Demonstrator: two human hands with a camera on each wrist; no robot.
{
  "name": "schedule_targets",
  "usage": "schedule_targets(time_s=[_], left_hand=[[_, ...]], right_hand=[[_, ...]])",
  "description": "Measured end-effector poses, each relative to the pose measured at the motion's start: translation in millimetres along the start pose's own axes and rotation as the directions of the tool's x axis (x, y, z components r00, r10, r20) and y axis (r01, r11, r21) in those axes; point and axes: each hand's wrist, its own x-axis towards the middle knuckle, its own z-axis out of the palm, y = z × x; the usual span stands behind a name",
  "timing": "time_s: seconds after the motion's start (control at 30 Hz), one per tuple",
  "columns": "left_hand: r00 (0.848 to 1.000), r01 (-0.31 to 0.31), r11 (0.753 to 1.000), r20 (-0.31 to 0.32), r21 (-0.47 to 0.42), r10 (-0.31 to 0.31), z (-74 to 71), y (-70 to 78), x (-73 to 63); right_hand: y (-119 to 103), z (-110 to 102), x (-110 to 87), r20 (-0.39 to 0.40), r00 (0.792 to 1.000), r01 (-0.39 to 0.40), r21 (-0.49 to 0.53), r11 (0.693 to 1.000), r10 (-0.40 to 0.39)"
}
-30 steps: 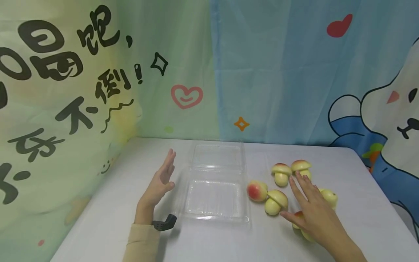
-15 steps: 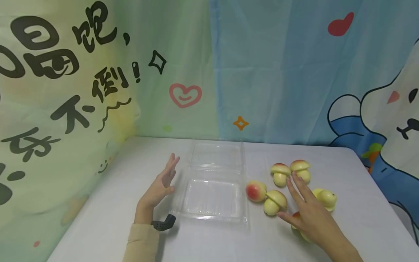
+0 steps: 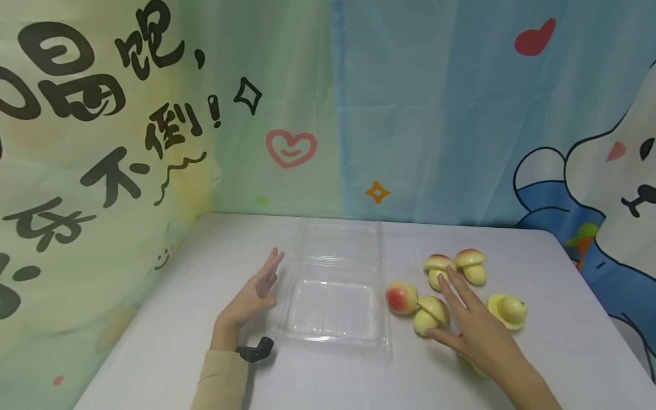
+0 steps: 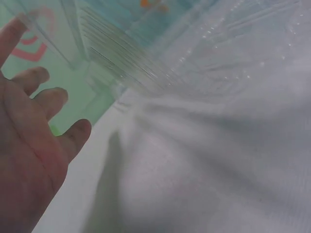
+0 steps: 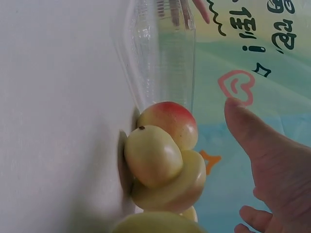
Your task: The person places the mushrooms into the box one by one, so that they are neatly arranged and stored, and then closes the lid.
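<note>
At the left, the left hand [image 3: 251, 296] keeps its grip apart around nothing, the fingers mostly straight and the thumb set away from them. It is raised above the white tabletop [image 3: 307, 381], fingertips pointing away from the person and palm turned toward a clear plastic box [image 3: 333, 310]; a black band [image 3: 256, 349] sits at the wrist, above a beige sleeve [image 3: 220, 378]. The box lies just beside that hand in the middle, its lid [image 3: 340, 242] laid back at the far side. Right of the box, a mushroom with a red cap [image 3: 401, 299] lies against a paler mushroom [image 3: 433, 316]; behind them are a back mushroom [image 3: 437, 263] and its neighbor [image 3: 471, 266], just beside each other. The right hand [image 3: 479, 330] has its grip apart too, holding nothing, fingers spread and thumb out to the left. It hangs palm down over the group, partly covering a near mushroom [image 3: 476, 369]; whether its fingertips touch any mushroom is unclear. Farthest right, a stem-up mushroom [image 3: 508, 311] lies on its cap.
</note>
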Motion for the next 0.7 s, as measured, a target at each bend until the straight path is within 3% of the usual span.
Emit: schedule_targets(time_s=[0.13, 0.4, 0.6, 0.7], left_hand=[[1.0, 0.009, 1.0, 0.014, 0.013, -0.009, 0.9, -5.3, 1.9], [0.998, 0.061, 0.998, -0.007, 0.008, -0.061, 3.7, -12.7, 1.1], [0.995, 0.095, 0.995, -0.005, 0.009, -0.095, 5.2, -17.7, -0.8], [0.994, 0.107, 0.994, -0.012, 0.02, -0.107, 5.2, -17.1, -1.5]], right_hand=[[-4.0, -0.3, 2.0, 0.057, 0.997, -0.055, 0.042, 0.998, 0.052], [1.5, -0.7, 10.9, 0.185, 0.98, -0.076, 0.044, 0.996, 0.067], [10.8, -5.8, 19.4, 0.234, 0.972, -0.024, 0.091, 0.996, 0.002], [15.0, -12.2, 25.5, 0.29, 0.957, -0.023, 0.157, 0.987, -0.024]])
